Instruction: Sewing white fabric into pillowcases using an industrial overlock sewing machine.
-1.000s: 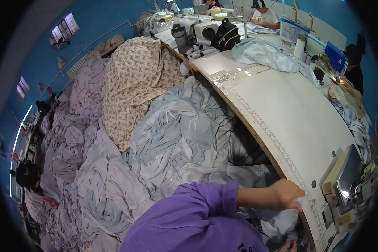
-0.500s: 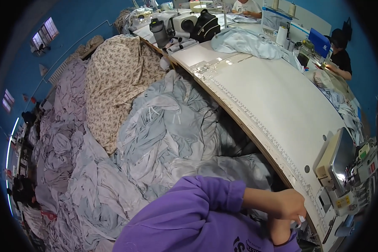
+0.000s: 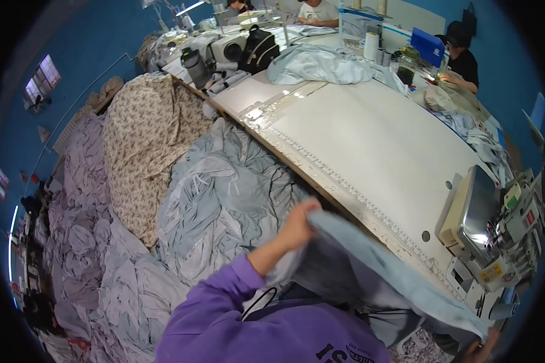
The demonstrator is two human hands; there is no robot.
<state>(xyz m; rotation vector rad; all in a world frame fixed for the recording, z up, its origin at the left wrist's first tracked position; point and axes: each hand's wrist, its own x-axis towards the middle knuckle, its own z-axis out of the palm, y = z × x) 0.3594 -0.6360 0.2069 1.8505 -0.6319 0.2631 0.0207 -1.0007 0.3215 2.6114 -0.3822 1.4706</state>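
A length of blue-grey fabric (image 3: 378,260) is stretched between my two hands, along the near edge of the white worktable. My left hand (image 3: 299,225) is closed on its upper left end, with the fingers wrapped round the edge. Down at the lower right, my right hand (image 3: 481,349) grips the other end and is partly cut off by the dark rim of the picture. The cloth hangs down from its raised edge toward my lap and is somewhat blurred. Beneath it, a bit of patterned cloth (image 3: 421,349) shows.
The white worktable (image 3: 369,151) carries a sewing machine (image 3: 475,224) at right, a light blue cloth heap (image 3: 321,63), a black bag (image 3: 260,49) and a bottle (image 3: 195,66). Fabric piles (image 3: 224,181) lie at left beside a floral-covered bundle (image 3: 142,151). People (image 3: 463,60) sit beyond.
My hands were close together by the table's right end. Now they are far apart, the left moved up and left, with the blue-grey fabric spread between them. The view has shifted rightward.
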